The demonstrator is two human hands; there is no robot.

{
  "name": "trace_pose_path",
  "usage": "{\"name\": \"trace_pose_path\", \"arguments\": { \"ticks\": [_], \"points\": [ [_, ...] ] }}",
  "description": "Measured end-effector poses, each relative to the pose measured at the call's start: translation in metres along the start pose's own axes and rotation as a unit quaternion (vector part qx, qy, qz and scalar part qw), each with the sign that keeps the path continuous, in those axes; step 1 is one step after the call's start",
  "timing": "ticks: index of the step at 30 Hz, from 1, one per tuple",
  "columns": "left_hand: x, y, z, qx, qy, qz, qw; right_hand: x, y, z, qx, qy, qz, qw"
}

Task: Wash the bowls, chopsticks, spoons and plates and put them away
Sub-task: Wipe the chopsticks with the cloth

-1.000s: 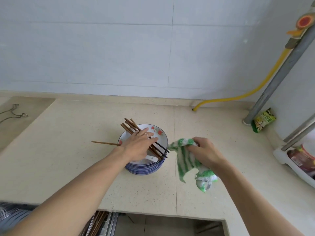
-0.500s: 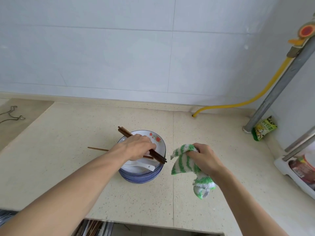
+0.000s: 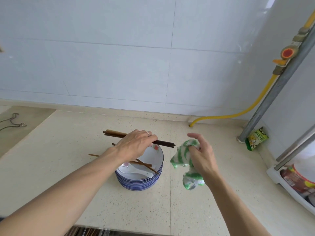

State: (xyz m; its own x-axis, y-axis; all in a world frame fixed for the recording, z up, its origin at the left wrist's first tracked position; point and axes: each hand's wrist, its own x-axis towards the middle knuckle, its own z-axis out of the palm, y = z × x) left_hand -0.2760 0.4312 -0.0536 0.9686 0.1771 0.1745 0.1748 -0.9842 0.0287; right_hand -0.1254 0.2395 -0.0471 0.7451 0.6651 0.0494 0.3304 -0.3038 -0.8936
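A stack of blue-rimmed white plates (image 3: 154,178) stands on the beige counter (image 3: 71,167) in the middle. My left hand (image 3: 134,147) grips a bundle of dark wooden chopsticks (image 3: 163,143), lifted level above the stack. Two loose chopsticks (image 3: 144,165) and a white spoon (image 3: 136,171) lie in the top plate. Just right of the stack, my right hand (image 3: 201,154) holds a green-and-white striped dishcloth (image 3: 183,154), whose lower end hangs down near the counter; its index finger sticks out.
A yellow hose (image 3: 238,114) and a grey pipe (image 3: 276,92) run along the right wall, with a green packet (image 3: 256,138) at the pipe's foot. A white rack (image 3: 289,183) with jars sits at the far right. A metal hook (image 3: 12,120) lies far left.
My left hand has closed round the chopstick bundle and lifted it off the plates. Two chopsticks and the spoon stayed in the top plate. The right hand with the cloth barely moved.
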Motion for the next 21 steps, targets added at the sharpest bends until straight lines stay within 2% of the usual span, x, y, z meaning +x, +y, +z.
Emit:
{"name": "trace_pose_path", "arguments": {
  "ticks": [2, 3, 5, 7, 11, 17, 19, 21],
  "points": [
    [0.002, 0.008, -0.014, -0.005, -0.010, -0.007, 1.000, -0.005, -0.023, 0.000, -0.046, -0.022, -0.065, 0.997],
    [0.001, 0.013, -0.023, -0.001, -0.009, -0.002, 1.000, -0.009, -0.036, -0.001, -0.115, -0.040, -0.094, 0.988],
    [-0.003, 0.022, -0.039, 0.002, 0.002, 0.016, 1.000, -0.015, -0.053, 0.001, -0.312, -0.077, -0.150, 0.935],
    [-0.008, 0.027, -0.054, 0.007, 0.015, 0.031, 0.999, -0.021, -0.071, 0.002, -0.439, -0.081, -0.201, 0.872],
    [-0.029, 0.033, -0.082, -0.015, 0.001, 0.001, 1.000, -0.034, -0.095, 0.001, -0.495, -0.063, -0.284, 0.819],
    [-0.087, 0.000, -0.118, -0.035, -0.073, -0.084, 0.993, -0.058, -0.115, -0.004, -0.493, -0.056, -0.295, 0.817],
    [-0.114, -0.012, -0.123, -0.048, -0.076, -0.099, 0.991, -0.067, -0.120, -0.001, -0.495, -0.058, -0.293, 0.816],
    [-0.135, -0.015, -0.122, -0.028, -0.073, -0.103, 0.992, -0.073, -0.125, 0.007, -0.487, -0.060, -0.263, 0.831]
  ]
}}
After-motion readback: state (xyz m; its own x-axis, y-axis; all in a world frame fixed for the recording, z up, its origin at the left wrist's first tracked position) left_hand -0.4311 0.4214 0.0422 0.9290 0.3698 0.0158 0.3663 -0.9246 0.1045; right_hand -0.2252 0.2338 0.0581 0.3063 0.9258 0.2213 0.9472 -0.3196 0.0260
